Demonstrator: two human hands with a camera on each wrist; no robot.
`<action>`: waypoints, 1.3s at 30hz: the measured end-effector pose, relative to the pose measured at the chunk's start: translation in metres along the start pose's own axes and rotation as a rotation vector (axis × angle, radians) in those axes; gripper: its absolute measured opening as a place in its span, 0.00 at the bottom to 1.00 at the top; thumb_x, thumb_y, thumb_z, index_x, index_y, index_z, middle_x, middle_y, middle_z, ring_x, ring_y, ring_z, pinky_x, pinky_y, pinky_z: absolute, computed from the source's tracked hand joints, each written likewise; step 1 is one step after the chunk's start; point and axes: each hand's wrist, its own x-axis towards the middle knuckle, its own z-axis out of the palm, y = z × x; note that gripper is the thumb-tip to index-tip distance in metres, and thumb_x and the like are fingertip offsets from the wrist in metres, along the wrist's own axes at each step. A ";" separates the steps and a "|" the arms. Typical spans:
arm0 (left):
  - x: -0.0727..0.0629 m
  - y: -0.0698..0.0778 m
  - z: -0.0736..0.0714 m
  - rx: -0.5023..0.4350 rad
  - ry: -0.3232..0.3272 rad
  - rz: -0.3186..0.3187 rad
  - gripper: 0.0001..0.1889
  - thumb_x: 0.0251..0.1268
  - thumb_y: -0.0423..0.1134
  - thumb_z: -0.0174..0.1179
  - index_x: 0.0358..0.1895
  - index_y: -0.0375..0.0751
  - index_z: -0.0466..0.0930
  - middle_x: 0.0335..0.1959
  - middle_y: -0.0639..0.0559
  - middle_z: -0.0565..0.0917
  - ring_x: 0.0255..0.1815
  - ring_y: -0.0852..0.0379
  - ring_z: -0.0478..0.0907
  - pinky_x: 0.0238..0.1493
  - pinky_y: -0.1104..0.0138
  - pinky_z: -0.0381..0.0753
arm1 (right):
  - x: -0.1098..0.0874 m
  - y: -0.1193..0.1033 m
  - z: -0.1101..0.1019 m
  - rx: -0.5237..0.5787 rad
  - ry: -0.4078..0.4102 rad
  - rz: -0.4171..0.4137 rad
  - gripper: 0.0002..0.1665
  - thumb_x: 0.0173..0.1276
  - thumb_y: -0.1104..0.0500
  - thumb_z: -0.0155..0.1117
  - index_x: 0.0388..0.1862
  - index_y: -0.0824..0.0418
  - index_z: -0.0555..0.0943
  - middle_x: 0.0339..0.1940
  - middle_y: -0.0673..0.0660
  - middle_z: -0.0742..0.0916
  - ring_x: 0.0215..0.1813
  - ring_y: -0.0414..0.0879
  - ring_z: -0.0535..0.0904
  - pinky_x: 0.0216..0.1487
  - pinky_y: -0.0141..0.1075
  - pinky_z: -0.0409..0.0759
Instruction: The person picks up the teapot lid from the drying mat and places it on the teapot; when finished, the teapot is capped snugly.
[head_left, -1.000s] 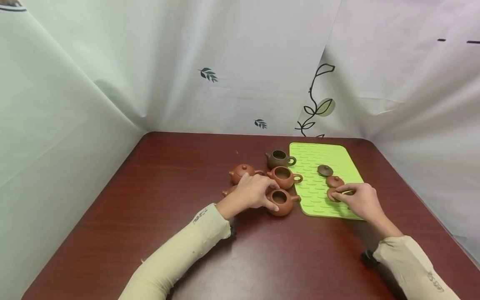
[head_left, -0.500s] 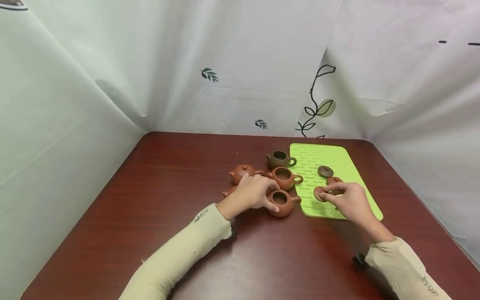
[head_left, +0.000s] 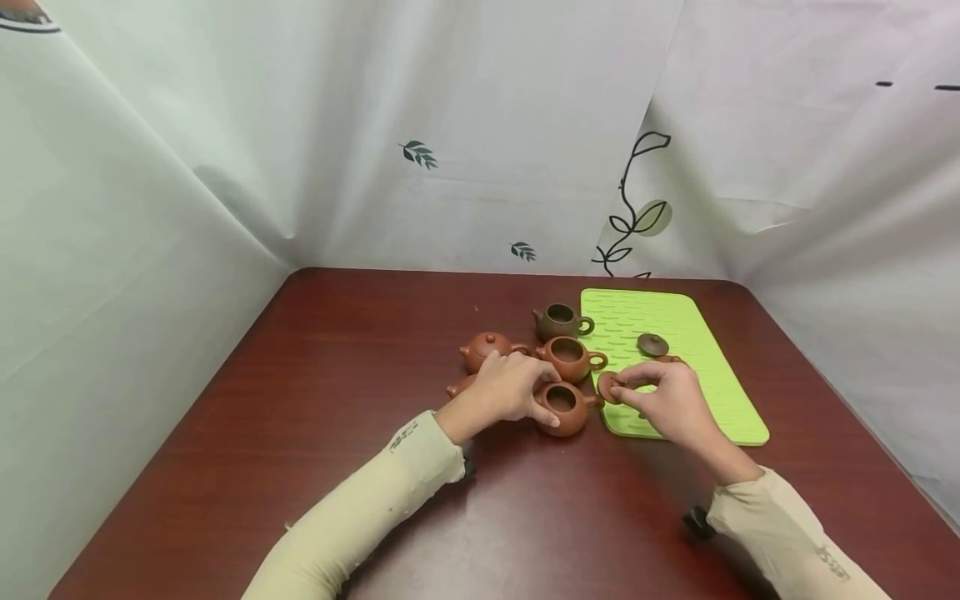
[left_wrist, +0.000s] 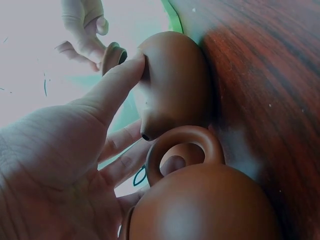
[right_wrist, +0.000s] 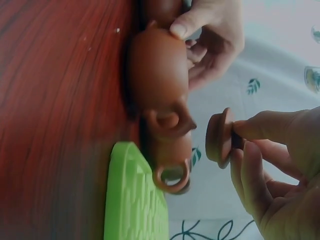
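My left hand (head_left: 508, 388) grips an open reddish-brown teapot (head_left: 567, 418) at the front of a cluster, thumb on its near side. In the left wrist view the thumb presses the belly of that teapot (left_wrist: 177, 80). Between thumb and fingertips my right hand (head_left: 671, 402) pinches a small clay lid (head_left: 608, 388) by its knob. This lid (right_wrist: 220, 137) is tilted and held in the air, apart from the teapot, in the right wrist view. Another teapot (left_wrist: 210, 210) sits beside the left hand, mostly hidden behind it in the head view.
Behind stand an open reddish teapot (head_left: 566, 368), a dark brown open one (head_left: 553, 327) and a lidded one (head_left: 478, 353). A green mat (head_left: 723, 408) bears a dark lid (head_left: 652, 345) and a reddish lid (head_left: 672, 359), partly covered by the right hand. The wooden table (head_left: 360, 358) meets white curtains.
My right hand has lifted the lid from the mat and carried it left, close to the front teapot's handle. The left hand stays on its teapot.
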 end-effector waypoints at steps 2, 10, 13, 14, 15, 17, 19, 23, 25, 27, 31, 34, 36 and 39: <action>0.000 0.000 -0.001 0.002 -0.004 0.002 0.32 0.41 0.70 0.73 0.53 0.63 0.84 0.46 0.67 0.85 0.49 0.59 0.79 0.42 0.59 0.71 | 0.001 -0.004 0.001 0.019 -0.011 -0.001 0.06 0.53 0.69 0.78 0.31 0.62 0.90 0.31 0.56 0.90 0.37 0.53 0.86 0.24 0.33 0.80; 0.001 -0.001 -0.003 0.011 -0.006 0.003 0.33 0.41 0.69 0.73 0.53 0.62 0.84 0.46 0.66 0.85 0.47 0.59 0.80 0.41 0.59 0.71 | 0.004 -0.018 0.010 0.020 -0.060 -0.019 0.06 0.55 0.67 0.77 0.33 0.60 0.90 0.31 0.53 0.90 0.40 0.51 0.86 0.41 0.47 0.82; 0.001 -0.002 -0.003 0.011 -0.011 -0.003 0.32 0.41 0.70 0.72 0.53 0.61 0.84 0.46 0.66 0.85 0.47 0.59 0.80 0.42 0.58 0.72 | 0.006 -0.022 0.014 0.025 -0.082 -0.014 0.06 0.56 0.67 0.77 0.33 0.60 0.90 0.32 0.53 0.90 0.40 0.51 0.86 0.40 0.45 0.81; 0.001 -0.002 -0.003 0.012 -0.012 -0.004 0.32 0.41 0.70 0.72 0.52 0.61 0.84 0.45 0.65 0.85 0.46 0.59 0.80 0.42 0.58 0.72 | 0.006 -0.023 0.015 0.026 -0.088 -0.012 0.06 0.56 0.67 0.76 0.33 0.60 0.90 0.33 0.53 0.90 0.41 0.51 0.86 0.40 0.43 0.81; 0.002 -0.002 -0.002 0.012 -0.014 -0.005 0.32 0.41 0.70 0.72 0.52 0.61 0.84 0.45 0.65 0.85 0.47 0.59 0.80 0.42 0.58 0.72 | 0.006 -0.024 0.017 0.026 -0.095 -0.011 0.06 0.56 0.67 0.76 0.33 0.60 0.90 0.33 0.53 0.90 0.41 0.51 0.86 0.39 0.41 0.81; 0.002 -0.002 -0.002 0.011 -0.016 -0.005 0.32 0.41 0.70 0.72 0.52 0.61 0.84 0.45 0.65 0.85 0.46 0.59 0.79 0.42 0.58 0.72 | 0.007 -0.025 0.019 0.035 -0.111 -0.014 0.06 0.56 0.67 0.76 0.33 0.61 0.90 0.32 0.53 0.90 0.40 0.50 0.86 0.39 0.39 0.80; 0.001 -0.001 -0.002 0.010 -0.017 -0.005 0.32 0.41 0.70 0.72 0.52 0.61 0.84 0.44 0.65 0.85 0.46 0.59 0.79 0.42 0.58 0.72 | 0.008 -0.026 0.022 0.047 -0.121 -0.024 0.05 0.56 0.68 0.76 0.32 0.62 0.90 0.31 0.52 0.89 0.39 0.49 0.86 0.39 0.41 0.81; 0.002 -0.001 -0.002 0.014 -0.019 -0.004 0.32 0.41 0.70 0.72 0.51 0.62 0.84 0.45 0.66 0.85 0.46 0.59 0.79 0.41 0.58 0.72 | 0.009 -0.026 0.028 0.069 -0.135 -0.052 0.05 0.56 0.69 0.76 0.31 0.62 0.89 0.29 0.51 0.89 0.37 0.47 0.85 0.41 0.48 0.82; 0.002 0.000 -0.002 0.018 -0.022 -0.006 0.32 0.41 0.70 0.72 0.52 0.62 0.84 0.46 0.65 0.85 0.47 0.59 0.79 0.42 0.58 0.72 | 0.009 -0.026 0.031 0.075 -0.133 -0.067 0.05 0.55 0.69 0.76 0.31 0.62 0.89 0.28 0.51 0.89 0.36 0.47 0.85 0.40 0.50 0.82; 0.002 0.000 -0.003 0.021 -0.026 -0.008 0.33 0.41 0.71 0.72 0.53 0.62 0.84 0.47 0.65 0.85 0.48 0.58 0.80 0.42 0.57 0.73 | 0.009 -0.025 0.033 0.078 -0.134 -0.078 0.06 0.55 0.70 0.76 0.31 0.63 0.89 0.28 0.51 0.89 0.35 0.46 0.85 0.39 0.47 0.82; 0.002 0.001 -0.003 0.021 -0.034 -0.013 0.33 0.41 0.71 0.72 0.53 0.62 0.84 0.47 0.65 0.85 0.47 0.58 0.80 0.42 0.57 0.73 | 0.010 -0.024 0.036 0.086 -0.143 -0.075 0.06 0.54 0.70 0.76 0.31 0.63 0.89 0.28 0.52 0.89 0.35 0.46 0.84 0.35 0.36 0.81; 0.002 0.000 -0.002 0.017 -0.035 -0.013 0.33 0.41 0.70 0.72 0.52 0.62 0.84 0.46 0.65 0.85 0.47 0.58 0.79 0.42 0.57 0.72 | 0.010 -0.023 0.038 0.083 -0.144 -0.067 0.05 0.54 0.70 0.76 0.31 0.63 0.89 0.28 0.51 0.89 0.35 0.46 0.84 0.34 0.32 0.78; 0.002 0.000 -0.002 0.014 -0.034 -0.011 0.33 0.41 0.70 0.72 0.52 0.61 0.84 0.45 0.65 0.85 0.47 0.58 0.79 0.42 0.57 0.72 | 0.010 -0.023 0.040 0.078 -0.137 -0.069 0.05 0.54 0.70 0.76 0.31 0.63 0.89 0.28 0.51 0.89 0.35 0.45 0.84 0.34 0.32 0.78; 0.002 0.000 -0.001 0.011 -0.029 -0.012 0.32 0.41 0.70 0.72 0.52 0.62 0.84 0.45 0.65 0.85 0.47 0.58 0.79 0.43 0.57 0.72 | 0.011 -0.023 0.042 0.070 -0.129 -0.078 0.05 0.54 0.69 0.76 0.30 0.62 0.89 0.27 0.50 0.89 0.35 0.45 0.84 0.35 0.32 0.78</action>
